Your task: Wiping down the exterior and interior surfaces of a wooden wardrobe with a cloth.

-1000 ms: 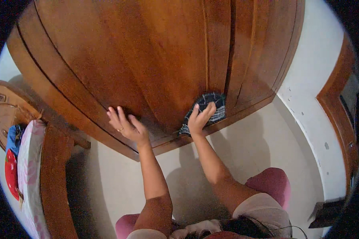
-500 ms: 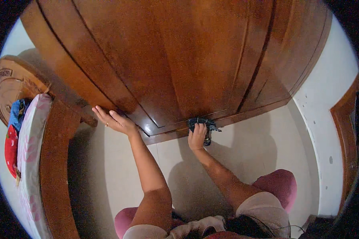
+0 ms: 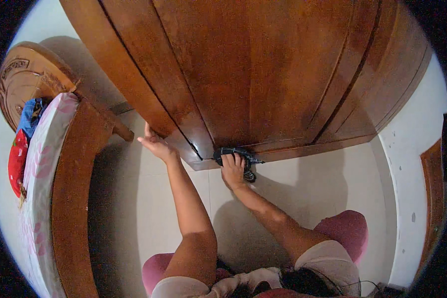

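A brown panelled wooden door [image 3: 263, 74] fills the upper part of the view, its lower edge just above the tiled floor. My left hand [image 3: 157, 146] is at the door's left edge near the bottom corner, fingers stretched out and partly hidden behind that edge. It holds nothing. My right hand [image 3: 233, 170] presses a dark, patterned cloth [image 3: 250, 175] against the bottom rail of the door. The fingers are bent over the cloth, and its loose end hangs down toward the floor.
On the left stands a wooden bed frame [image 3: 72, 208] with a pink-and-white mattress [image 3: 47, 159]. Red fabric [image 3: 18, 159] and blue fabric [image 3: 32, 116] lie along its far side. A white wall [image 3: 407, 184] and a wooden frame [image 3: 432, 184] are at the right. Pale tiles cover the floor [image 3: 154, 198].
My right hand has slid the cloth left along the door's bottom rail. The view has shifted, and my left hand's fingers now reach around the door's edge.
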`<state>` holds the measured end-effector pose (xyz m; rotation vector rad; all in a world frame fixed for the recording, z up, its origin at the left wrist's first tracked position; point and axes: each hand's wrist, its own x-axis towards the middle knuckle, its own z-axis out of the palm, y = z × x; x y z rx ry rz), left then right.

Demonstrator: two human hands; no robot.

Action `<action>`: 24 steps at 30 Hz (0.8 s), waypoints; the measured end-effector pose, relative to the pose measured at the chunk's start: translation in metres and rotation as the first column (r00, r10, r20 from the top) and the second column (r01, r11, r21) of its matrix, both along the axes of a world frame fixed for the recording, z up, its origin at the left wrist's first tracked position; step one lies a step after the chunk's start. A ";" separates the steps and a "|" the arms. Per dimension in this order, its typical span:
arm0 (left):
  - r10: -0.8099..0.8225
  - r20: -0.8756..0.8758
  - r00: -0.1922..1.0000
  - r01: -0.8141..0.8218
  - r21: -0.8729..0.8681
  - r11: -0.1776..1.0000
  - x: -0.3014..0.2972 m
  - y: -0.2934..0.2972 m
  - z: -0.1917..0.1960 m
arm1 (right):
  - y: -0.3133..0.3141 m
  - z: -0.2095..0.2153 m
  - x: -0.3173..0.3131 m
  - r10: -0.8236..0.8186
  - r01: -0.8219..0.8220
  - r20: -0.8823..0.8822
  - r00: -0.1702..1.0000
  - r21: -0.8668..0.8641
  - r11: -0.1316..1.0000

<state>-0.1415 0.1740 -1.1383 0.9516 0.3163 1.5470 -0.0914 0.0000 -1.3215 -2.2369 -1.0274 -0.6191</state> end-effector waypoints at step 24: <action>-0.076 0.176 0.981 0.099 -0.123 0.987 -0.004 0.000 0.001 | 0.076 0.070 -0.026 0.186 -0.203 0.249 0.950 0.047 0.978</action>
